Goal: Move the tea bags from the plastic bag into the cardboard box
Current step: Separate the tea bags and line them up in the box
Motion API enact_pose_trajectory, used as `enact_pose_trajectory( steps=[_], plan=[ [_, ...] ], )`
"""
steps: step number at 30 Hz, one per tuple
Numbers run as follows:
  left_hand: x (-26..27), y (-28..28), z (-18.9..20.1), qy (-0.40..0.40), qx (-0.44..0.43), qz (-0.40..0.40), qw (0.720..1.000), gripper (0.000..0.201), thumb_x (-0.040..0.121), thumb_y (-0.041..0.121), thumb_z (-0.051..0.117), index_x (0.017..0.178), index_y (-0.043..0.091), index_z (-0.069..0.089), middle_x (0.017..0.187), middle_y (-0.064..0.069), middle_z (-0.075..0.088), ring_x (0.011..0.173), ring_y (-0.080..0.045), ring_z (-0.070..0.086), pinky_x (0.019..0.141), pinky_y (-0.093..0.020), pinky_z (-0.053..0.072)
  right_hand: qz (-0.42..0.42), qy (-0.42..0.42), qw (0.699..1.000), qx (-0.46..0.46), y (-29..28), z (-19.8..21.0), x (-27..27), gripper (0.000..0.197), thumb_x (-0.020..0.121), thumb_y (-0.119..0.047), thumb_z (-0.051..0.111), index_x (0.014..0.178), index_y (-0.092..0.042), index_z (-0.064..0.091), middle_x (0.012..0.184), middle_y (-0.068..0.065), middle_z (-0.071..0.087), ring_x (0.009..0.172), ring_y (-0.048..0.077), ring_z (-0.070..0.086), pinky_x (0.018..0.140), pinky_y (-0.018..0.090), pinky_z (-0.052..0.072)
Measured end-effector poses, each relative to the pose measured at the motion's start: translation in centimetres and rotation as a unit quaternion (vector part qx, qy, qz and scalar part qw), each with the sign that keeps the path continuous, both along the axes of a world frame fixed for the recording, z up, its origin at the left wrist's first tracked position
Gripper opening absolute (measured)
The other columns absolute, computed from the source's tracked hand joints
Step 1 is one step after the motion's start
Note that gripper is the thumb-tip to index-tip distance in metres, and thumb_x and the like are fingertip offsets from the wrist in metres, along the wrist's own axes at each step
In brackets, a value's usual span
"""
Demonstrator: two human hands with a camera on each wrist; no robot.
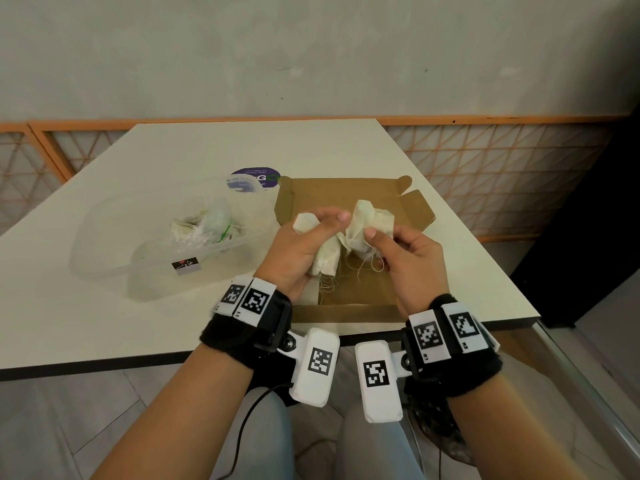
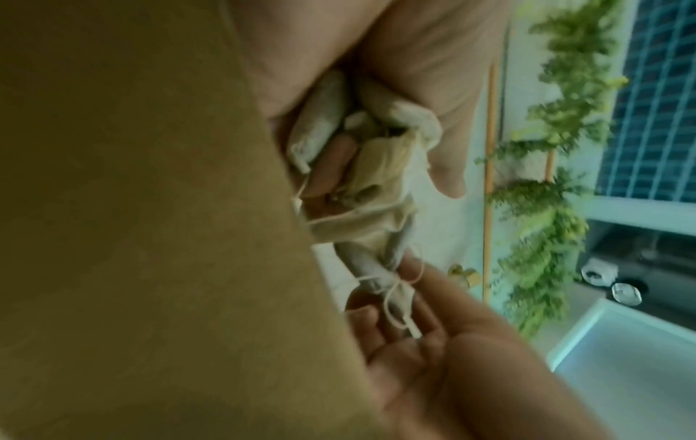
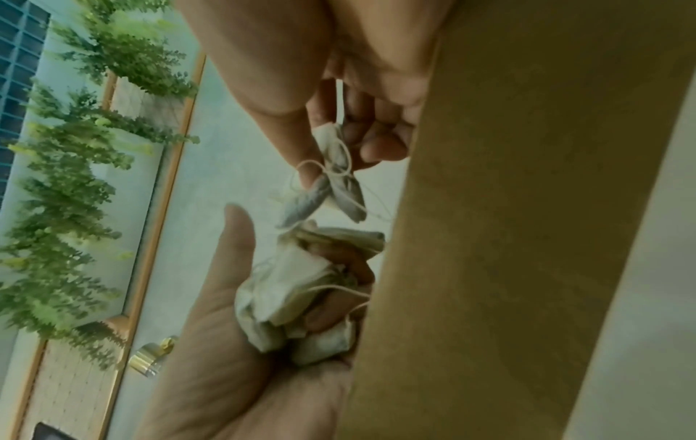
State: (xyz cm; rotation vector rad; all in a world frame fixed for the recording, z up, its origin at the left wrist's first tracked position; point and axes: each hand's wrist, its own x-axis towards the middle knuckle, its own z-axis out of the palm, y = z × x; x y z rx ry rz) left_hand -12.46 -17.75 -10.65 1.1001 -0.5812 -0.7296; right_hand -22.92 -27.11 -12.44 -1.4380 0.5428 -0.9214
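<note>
Fingers of both hands are curled around tea bags at the centre of the head frame, above the open cardboard box (image 1: 349,199). I see my left hand (image 1: 304,247) clutching a crumpled bunch of tea bags (image 1: 325,258), its fingers wrapped over the top of them. My right hand (image 1: 401,258) pinches more bags between thumb and fingertips, and these stand up behind it. The bags are pale cream, creased and soft, with thin white strings dangling in a tangle below both hands. On the left wrist view the strings loop around a twisted greyish bag. To the left of the box, the clear plastic bag (image 1: 204,223) with more tea bags inside lies in a transparent plastic tub (image 1: 114,258) on the white table (image 1: 104,323).
</note>
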Motion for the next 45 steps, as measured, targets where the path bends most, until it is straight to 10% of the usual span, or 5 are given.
enact_pose_trajectory(
  steps=[6,12,24,35,45],
  plan=[
    [0.0,-0.5,-0.9,-0.066,0.066,0.06,0.994,0.017,0.071,0.007,0.079,0.076,0.014,0.064,0.074,-0.003,0.066,0.065,-0.013,0.063,0.058,-0.023,0.05,-0.002,0.001,1.0,0.004,-0.2,-0.3,-0.1,0.009,0.08,-0.015,0.07,0.082,-0.022,0.075,0.084,0.007,0.074,0.085,0.03,0.068,0.083,0.043,0.054],
    [0.3,-0.6,-0.9,-0.023,0.065,0.058,0.996,0.011,0.079,0.007,0.071,0.073,0.014,0.066,0.071,0.001,0.067,0.065,-0.012,0.063,0.054,-0.022,0.048,-0.013,-0.053,0.992,0.112,-0.6,0.1,-0.2,0.007,0.083,-0.009,0.066,0.078,-0.011,0.071,0.068,0.005,0.066,0.059,0.013,0.053,0.054,0.021,0.043],
    [0.2,-0.6,-0.8,0.004,0.083,0.011,0.996,0.009,0.085,0.008,0.065,0.077,0.01,0.062,0.077,-0.009,0.063,0.069,-0.019,0.062,0.055,-0.025,0.05,0.086,-0.05,0.986,0.133,-0.5,0.3,-0.1,0.022,0.088,-0.012,0.057,0.069,-0.012,0.069,0.066,0.003,0.066,0.06,0.012,0.056,0.053,0.019,0.045],
    [-0.2,-0.5,-0.5,-0.039,0.101,0.037,0.993,0.01,0.083,0.018,0.07,0.074,0.016,0.066,0.068,-0.004,0.066,0.062,-0.014,0.063,0.057,-0.025,0.049,0.034,-0.014,0.997,0.062,-0.4,-0.3,-0.1,0.009,0.079,-0.016,0.071,0.086,-0.015,0.076,0.088,0.018,0.071,0.085,0.035,0.065,0.084,0.049,0.051],
    [-0.6,-0.3,-0.6,-0.113,0.067,0.074,0.989,0.018,0.07,0.013,0.081,0.076,0.017,0.064,0.071,0.001,0.063,0.066,-0.011,0.061,0.06,-0.022,0.051,0.03,0.012,0.999,0.001,-0.4,-0.7,0.0,0.007,0.078,-0.021,0.072,0.084,-0.021,0.076,0.083,0.018,0.071,0.079,0.033,0.064,0.082,0.048,0.052]
  ],
)
